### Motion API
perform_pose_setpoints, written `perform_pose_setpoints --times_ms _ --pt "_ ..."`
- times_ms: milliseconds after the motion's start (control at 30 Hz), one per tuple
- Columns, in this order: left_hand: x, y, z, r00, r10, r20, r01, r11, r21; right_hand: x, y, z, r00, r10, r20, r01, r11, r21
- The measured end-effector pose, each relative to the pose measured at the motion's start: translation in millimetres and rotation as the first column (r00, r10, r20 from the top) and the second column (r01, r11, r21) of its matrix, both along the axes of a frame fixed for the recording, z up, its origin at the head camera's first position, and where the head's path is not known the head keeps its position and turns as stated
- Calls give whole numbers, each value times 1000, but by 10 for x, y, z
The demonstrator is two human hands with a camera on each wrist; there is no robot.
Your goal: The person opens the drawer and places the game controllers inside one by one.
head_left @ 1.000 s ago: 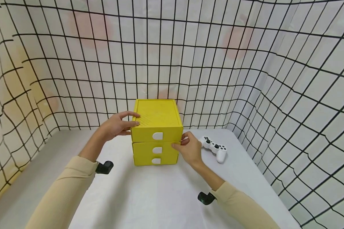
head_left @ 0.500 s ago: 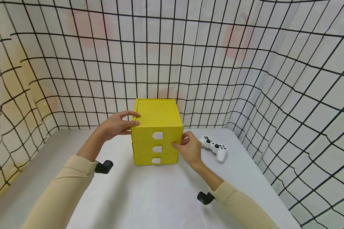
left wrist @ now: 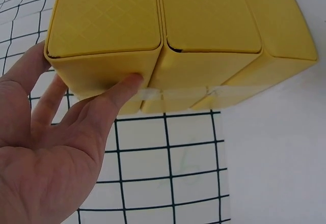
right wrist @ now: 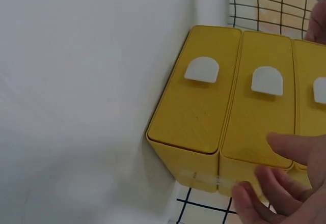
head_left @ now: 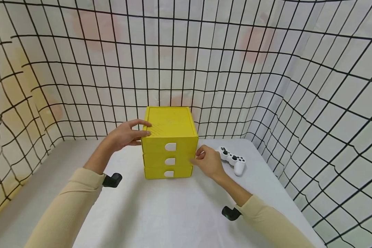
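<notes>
A yellow three-drawer organizer (head_left: pixel 170 124) stands on the white surface, each drawer front bearing a white rounded tab. All drawer fronts look flush. My left hand (head_left: pixel 124 135) rests on its upper left edge. Some fingers lie on the top, and others touch the side, as the left wrist view of this hand (left wrist: pixel 56 158) shows. My right hand (head_left: pixel 210 162) is beside the right side of the organizer, level with the middle drawer (right wrist: pixel 260 117). In the right wrist view its fingers are loosely bent, with nothing held between them. Whether a fingertip still touches the organizer I cannot tell.
A white game controller (head_left: pixel 232 160) lies right of the organizer, just behind my right hand. Black grid netting (head_left: pixel 173 58) stands along the back and both sides of the white tabletop (head_left: pixel 173 213). Clear tape (left wrist: pixel 153 92) runs across the organizer's side.
My right hand has shifted a little to the right, its fingertips coming away from the middle drawer's front right corner. The left hand and the organizer stay in place.
</notes>
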State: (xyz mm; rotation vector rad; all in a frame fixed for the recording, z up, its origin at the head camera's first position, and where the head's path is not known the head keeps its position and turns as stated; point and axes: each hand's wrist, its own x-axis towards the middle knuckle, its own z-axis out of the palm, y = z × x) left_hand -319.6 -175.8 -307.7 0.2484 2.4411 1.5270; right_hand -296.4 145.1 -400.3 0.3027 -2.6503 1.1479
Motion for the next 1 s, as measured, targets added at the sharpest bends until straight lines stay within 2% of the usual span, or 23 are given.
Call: perform_pose_setpoints --times_ms 133,233,400,600,800,1000 --pt "0 -14 2 1000 8 -3 -8 1000 8 36 2 31 993 50 107 -58 995 79" --pt "7 -15 1 1000 10 -1 -10 1000 16 48 -45 -11 986 106 131 -116 991 73" --pt "12 5 3 1000 5 0 -5 1000 19 60 -174 -147 977 174 127 -183 981 62" --pt "11 15 -1 1000 4 30 -6 998 55 48 -335 -326 968 231 95 -238 969 70" --pt "9 14 -4 1000 10 21 -11 999 45 46 -467 -438 963 253 98 -260 963 70" --pt "13 9 -14 1000 2 8 -2 999 42 26 -534 -516 965 259 33 -260 965 27"
